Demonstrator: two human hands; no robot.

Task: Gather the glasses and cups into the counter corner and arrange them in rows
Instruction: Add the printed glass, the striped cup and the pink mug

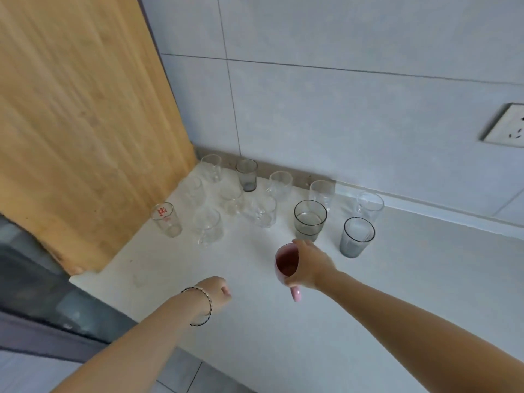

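Note:
Several clear and grey glasses stand in the corner of the white counter (397, 293). Among them are a glass with red print (166, 219) at the left, a wide grey glass (309, 220) and a tall grey glass (357, 236) at the right. My right hand (310, 265) holds a pink mug (287, 263) tilted just above the counter, in front of the wide grey glass. My left hand (217, 293) hovers over the counter's front part, fingers curled shut and holding nothing. A beaded bracelet sits on that wrist.
A wooden panel (85, 123) closes the corner on the left, and a tiled wall (340, 109) runs along the back. A wall socket (507, 126) sits at the right. The counter's front edge runs diagonally at lower left, with a dark surface (34, 293) beyond it.

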